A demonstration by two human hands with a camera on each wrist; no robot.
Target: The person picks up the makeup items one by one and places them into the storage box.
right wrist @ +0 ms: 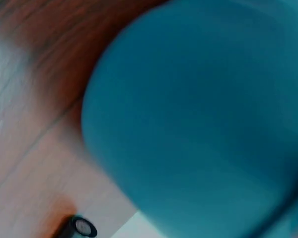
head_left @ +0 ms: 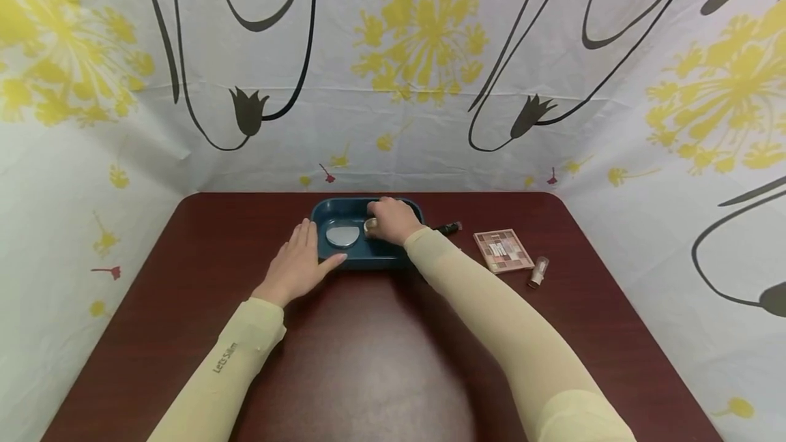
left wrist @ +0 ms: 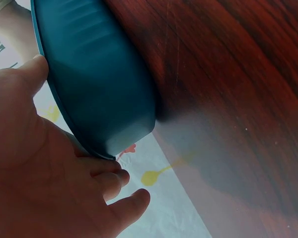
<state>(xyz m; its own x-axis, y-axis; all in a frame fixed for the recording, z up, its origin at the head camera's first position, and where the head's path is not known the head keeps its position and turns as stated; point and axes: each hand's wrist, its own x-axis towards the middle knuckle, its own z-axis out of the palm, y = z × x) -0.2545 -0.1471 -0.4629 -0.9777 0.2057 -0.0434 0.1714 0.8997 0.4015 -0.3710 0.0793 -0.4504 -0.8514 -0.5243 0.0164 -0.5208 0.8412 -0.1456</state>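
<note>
A blue tray [head_left: 368, 264] lies on the far part of the table. My left hand [head_left: 295, 268] rests against its left end, fingers extended along the side and thumb at the front rim; the left wrist view shows this thumb touching the rim. Inside the tray, a round, silvery, mirror-like disc [head_left: 342, 236] lies on the left. Over the tray's right half, my right hand [head_left: 396, 219] pinches a small, round, pale item with a gold tint [head_left: 370, 227]; its kind is unclear. The tray's outer wall [right wrist: 188, 124] fills the right wrist view, where that hand is out of sight.
Right of the tray lie a black tube [head_left: 449, 228], a makeup palette [head_left: 503, 251] with several pans, and a lipstick-like tube [head_left: 537, 273]. The dark red wooden table [head_left: 368, 360] meets a patterned white sheet [head_left: 381, 128] at its back and sides.
</note>
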